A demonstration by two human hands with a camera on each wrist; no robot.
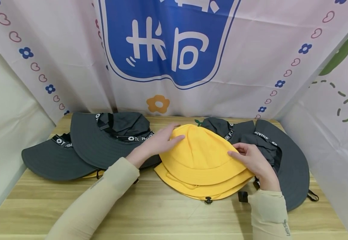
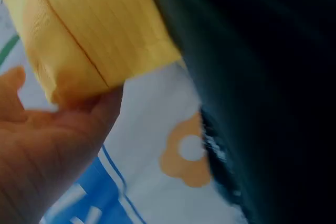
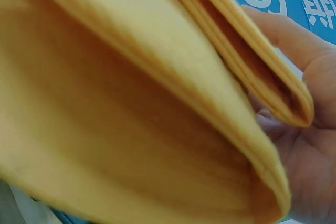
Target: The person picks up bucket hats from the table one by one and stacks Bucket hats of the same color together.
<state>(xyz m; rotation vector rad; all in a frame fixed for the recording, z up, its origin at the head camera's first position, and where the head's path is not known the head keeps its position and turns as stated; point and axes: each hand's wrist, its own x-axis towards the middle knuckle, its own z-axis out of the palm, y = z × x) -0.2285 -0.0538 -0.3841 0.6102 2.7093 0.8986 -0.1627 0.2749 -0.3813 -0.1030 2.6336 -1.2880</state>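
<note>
A yellow bucket hat (image 1: 204, 150) lies uppermost in a stack at mid-table, with another yellow brim (image 1: 177, 186) showing beneath it. My left hand (image 1: 158, 140) holds the top hat at its upper left, thumb across the front and fingers partly behind the cloth. In the left wrist view, yellow fabric (image 2: 100, 30) sits against that hand's fingers. My right hand (image 1: 256, 160) grips the hat's right side, thumb in front. Layered yellow brims (image 3: 231, 124) fill the right wrist view beside the palm (image 3: 310, 166). A black cord toggle (image 1: 208, 200) hangs at the stack's front edge.
Dark grey wide-brimmed hats (image 1: 101, 146) overlap on the left of the wooden table (image 1: 167, 220). More dark hats (image 1: 294, 166) lie at the right, near my right wrist. A green sprout ornament (image 1: 198, 122) pokes up behind the stack. Printed cloth (image 1: 246, 66) hangs behind.
</note>
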